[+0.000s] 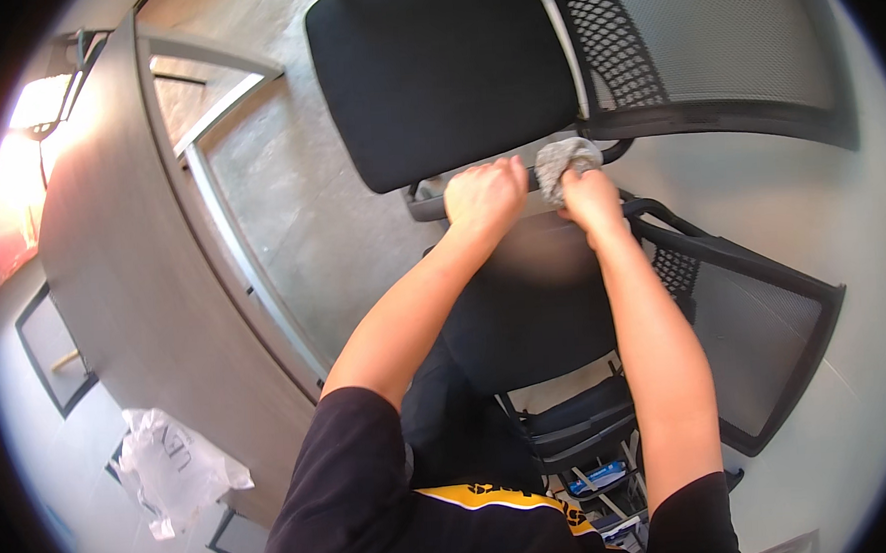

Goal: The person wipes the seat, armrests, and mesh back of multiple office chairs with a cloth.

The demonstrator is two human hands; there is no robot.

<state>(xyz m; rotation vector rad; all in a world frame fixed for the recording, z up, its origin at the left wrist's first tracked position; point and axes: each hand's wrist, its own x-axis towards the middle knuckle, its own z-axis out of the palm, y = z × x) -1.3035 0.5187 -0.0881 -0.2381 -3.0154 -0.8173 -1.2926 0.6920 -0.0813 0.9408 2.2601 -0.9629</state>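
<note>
Ahead of me stands a chair with a black padded seat (pixel 442 71) and a grey mesh backrest (pixel 751 35). My left hand (pixel 487 196) is closed around the dark armrest bar along the chair's near side. Just to its right, my right hand (pixel 591 199) grips a crumpled grey cloth (pixel 564 162), pressed against the same bar. Below both hands is a second chair's black seat (pixel 535 307), with its own mesh back (pixel 762 335) to the right.
A long wooden table (pixel 153 282) with a metal leg frame (pixel 219 113) runs along my left. A white plastic bag (pixel 178 471) lies at its near end. Under the nearer chair are a blue package (pixel 599 479) and other items. Pale floor (pixel 290 224) shows between table and chairs.
</note>
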